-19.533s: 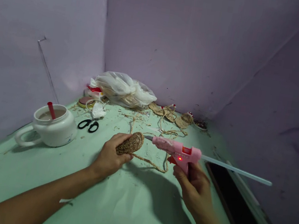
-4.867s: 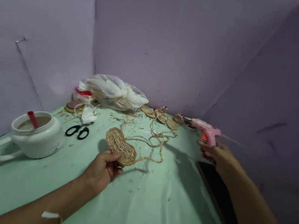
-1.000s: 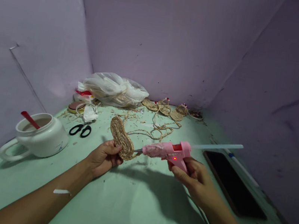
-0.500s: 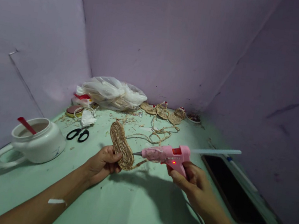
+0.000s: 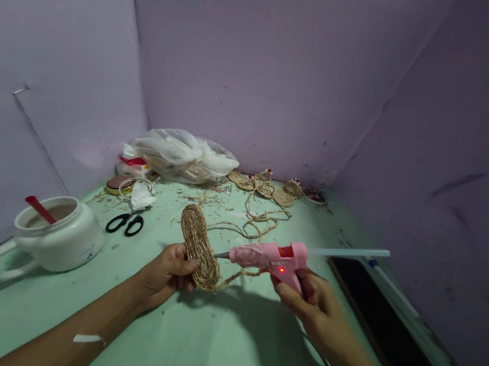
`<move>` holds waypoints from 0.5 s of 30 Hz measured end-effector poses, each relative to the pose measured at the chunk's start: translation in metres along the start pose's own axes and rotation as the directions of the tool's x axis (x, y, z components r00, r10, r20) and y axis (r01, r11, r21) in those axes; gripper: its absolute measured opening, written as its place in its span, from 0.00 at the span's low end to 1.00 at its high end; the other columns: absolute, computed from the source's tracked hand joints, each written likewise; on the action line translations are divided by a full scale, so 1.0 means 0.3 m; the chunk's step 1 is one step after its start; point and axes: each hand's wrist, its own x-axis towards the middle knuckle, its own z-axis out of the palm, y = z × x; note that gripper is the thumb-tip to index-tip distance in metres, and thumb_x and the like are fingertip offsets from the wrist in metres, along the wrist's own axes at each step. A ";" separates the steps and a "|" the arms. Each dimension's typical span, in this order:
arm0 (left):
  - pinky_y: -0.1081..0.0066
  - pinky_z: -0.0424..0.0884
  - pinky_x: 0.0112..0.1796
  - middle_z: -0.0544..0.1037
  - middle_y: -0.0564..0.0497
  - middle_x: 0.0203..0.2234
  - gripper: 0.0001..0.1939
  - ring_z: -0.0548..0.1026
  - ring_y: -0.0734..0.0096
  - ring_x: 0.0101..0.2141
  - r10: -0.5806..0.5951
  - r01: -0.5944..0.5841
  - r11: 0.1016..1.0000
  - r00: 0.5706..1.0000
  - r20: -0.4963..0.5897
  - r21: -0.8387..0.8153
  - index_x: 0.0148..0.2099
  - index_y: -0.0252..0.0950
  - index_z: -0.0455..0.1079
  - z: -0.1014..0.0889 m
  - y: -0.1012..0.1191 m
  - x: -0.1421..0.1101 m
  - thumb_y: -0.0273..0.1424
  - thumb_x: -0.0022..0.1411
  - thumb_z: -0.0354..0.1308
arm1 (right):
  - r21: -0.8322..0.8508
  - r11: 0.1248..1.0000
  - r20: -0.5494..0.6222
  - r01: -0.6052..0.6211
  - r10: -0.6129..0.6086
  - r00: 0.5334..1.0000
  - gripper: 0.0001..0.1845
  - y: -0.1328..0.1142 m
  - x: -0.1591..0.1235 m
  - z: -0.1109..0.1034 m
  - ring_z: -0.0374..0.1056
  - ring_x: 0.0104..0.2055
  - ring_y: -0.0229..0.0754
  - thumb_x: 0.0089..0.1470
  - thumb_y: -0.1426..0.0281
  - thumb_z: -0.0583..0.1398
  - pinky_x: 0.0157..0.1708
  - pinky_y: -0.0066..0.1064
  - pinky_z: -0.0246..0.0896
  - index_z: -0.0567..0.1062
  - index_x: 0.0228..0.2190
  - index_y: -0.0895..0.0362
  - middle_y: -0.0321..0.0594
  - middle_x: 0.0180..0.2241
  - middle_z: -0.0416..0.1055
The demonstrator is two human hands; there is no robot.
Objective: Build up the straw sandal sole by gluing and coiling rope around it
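Note:
My left hand (image 5: pixel 168 275) grips the lower end of a sole-shaped coil of straw rope (image 5: pixel 196 242), thumb on its face. From the coil's bottom a loose length of straw rope (image 5: pixel 240 275) runs right, passes behind the glue gun and loops over the table. In my right hand (image 5: pixel 312 299) is a pink hot glue gun (image 5: pixel 267 257) with its red light lit. Its metal nozzle touches, or nearly touches, the coil's right edge. A long clear glue stick (image 5: pixel 354 252) sticks out of the gun's back. Whether glue is flowing is too small to see.
A white mug (image 5: pixel 60 235) with a red stick stands left, near black-handled scissors (image 5: pixel 125 224). At the back lie a plastic bag (image 5: pixel 184 156) and small woven slippers (image 5: pixel 286 194) with red beads. A dark phone (image 5: pixel 381 313) lies right. Straw scraps litter the green tabletop (image 5: pixel 199 349).
Over the last second the nozzle has moved up along the coil's right edge from near its bottom. About five seconds ago the glue gun was held away at the far right.

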 end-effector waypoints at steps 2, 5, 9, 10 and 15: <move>0.80 0.64 0.17 0.76 0.48 0.18 0.16 0.70 0.77 0.18 0.000 0.001 1.000 1.000 -0.025 0.027 0.25 0.27 0.75 -0.001 0.000 0.001 0.34 0.37 0.72 | 0.005 1.000 0.001 0.002 -0.002 1.000 0.15 0.002 0.000 0.000 0.44 0.20 0.32 0.45 0.60 0.60 0.19 0.25 0.43 0.64 0.20 0.56 0.28 0.18 0.49; 0.80 0.64 0.17 0.76 0.47 0.18 0.18 0.70 0.76 0.17 -0.019 0.021 0.998 0.999 -0.031 0.060 0.24 0.27 0.74 0.000 0.000 0.002 0.36 0.35 0.73 | -0.001 1.000 -0.003 0.022 -0.022 1.000 0.16 0.000 -0.001 0.000 0.42 0.19 0.31 0.45 0.59 0.60 0.18 0.25 0.42 0.64 0.19 0.56 0.28 0.18 0.47; 0.79 0.65 0.17 0.76 0.47 0.18 0.19 0.70 0.76 0.18 -0.027 0.029 0.996 0.999 -0.018 0.090 0.25 0.27 0.75 0.003 -0.002 0.001 0.37 0.34 0.73 | -0.018 0.999 -0.018 0.033 -0.034 0.999 0.15 -0.002 -0.003 0.001 0.42 0.19 0.31 0.45 0.60 0.61 0.18 0.25 0.41 0.65 0.20 0.57 0.28 0.17 0.48; 0.79 0.65 0.17 0.76 0.47 0.18 0.19 0.70 0.76 0.18 -0.027 0.028 0.995 1.000 -0.013 0.093 0.26 0.27 0.75 0.004 -0.003 0.000 0.37 0.34 0.73 | -0.022 0.999 -0.018 0.029 -0.030 0.999 0.14 0.000 -0.003 0.002 0.42 0.19 0.31 0.45 0.60 0.61 0.18 0.25 0.41 0.66 0.21 0.57 0.28 0.17 0.48; 0.80 0.66 0.17 0.77 0.48 0.19 0.20 0.71 0.77 0.18 -0.028 0.027 0.994 1.000 0.004 0.105 0.26 0.27 0.75 0.007 -0.004 -0.001 0.38 0.34 0.73 | -0.016 1.000 -0.017 0.013 -0.013 1.000 0.12 0.003 -0.002 0.007 0.41 0.19 0.31 0.45 0.61 0.60 0.18 0.25 0.40 0.66 0.21 0.57 0.27 0.17 0.47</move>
